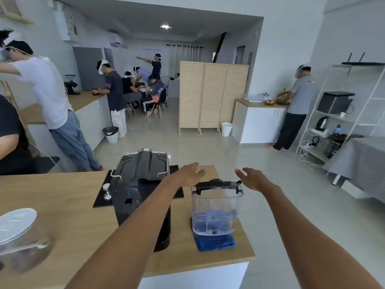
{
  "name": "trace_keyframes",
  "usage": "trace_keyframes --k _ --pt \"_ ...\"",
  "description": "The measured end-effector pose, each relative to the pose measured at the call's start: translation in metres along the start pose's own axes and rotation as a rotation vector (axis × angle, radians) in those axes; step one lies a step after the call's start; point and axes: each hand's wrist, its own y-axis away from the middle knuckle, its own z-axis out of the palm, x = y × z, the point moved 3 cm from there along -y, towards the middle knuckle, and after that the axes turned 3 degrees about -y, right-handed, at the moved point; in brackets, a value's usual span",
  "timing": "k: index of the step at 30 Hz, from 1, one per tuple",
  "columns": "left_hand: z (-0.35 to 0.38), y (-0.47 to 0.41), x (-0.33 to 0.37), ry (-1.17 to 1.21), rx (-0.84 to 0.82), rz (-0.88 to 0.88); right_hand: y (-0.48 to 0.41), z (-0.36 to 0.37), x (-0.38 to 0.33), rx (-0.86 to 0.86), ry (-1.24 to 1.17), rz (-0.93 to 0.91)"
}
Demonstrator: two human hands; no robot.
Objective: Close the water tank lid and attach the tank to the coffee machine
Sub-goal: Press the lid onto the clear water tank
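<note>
A clear plastic water tank point(215, 211) stands upright on a folded blue cloth point(216, 241) near the right end of the wooden counter. Its black lid point(217, 185) lies across the top. To its left stands the black coffee machine point(141, 184), seen from behind. My left hand point(190, 174) hovers open just above and left of the lid. My right hand point(253, 178) hovers open just right of the lid. Neither hand holds anything.
A tamper point(107, 191) stands on a black mat point(102, 195) left of the machine. A glass jar with a white lid point(17, 226) sits at the near left. The counter's right edge point(248, 232) runs close beside the tank. Several people stand farther back in the room.
</note>
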Motion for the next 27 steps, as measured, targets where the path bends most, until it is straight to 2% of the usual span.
trace_keyframes --k 10,15,18,24,27 --pt "0.043 -0.027 -0.032 0.136 0.022 -0.205 -0.026 0.028 0.034 -0.075 0.034 0.023" --pt "0.053 -0.031 -0.03 0.246 0.072 -0.302 -0.033 0.034 0.035 -0.034 -0.068 0.017" --pt "0.055 -0.042 -0.039 0.34 0.173 -0.348 -0.036 0.034 0.032 -0.014 -0.128 0.028" --pt "0.054 -0.046 -0.042 0.416 0.52 -0.417 -0.038 0.03 0.04 0.097 -0.395 0.092" --pt "0.054 -0.042 -0.038 0.513 0.636 -0.419 -0.037 0.028 0.046 0.115 -0.471 0.045"
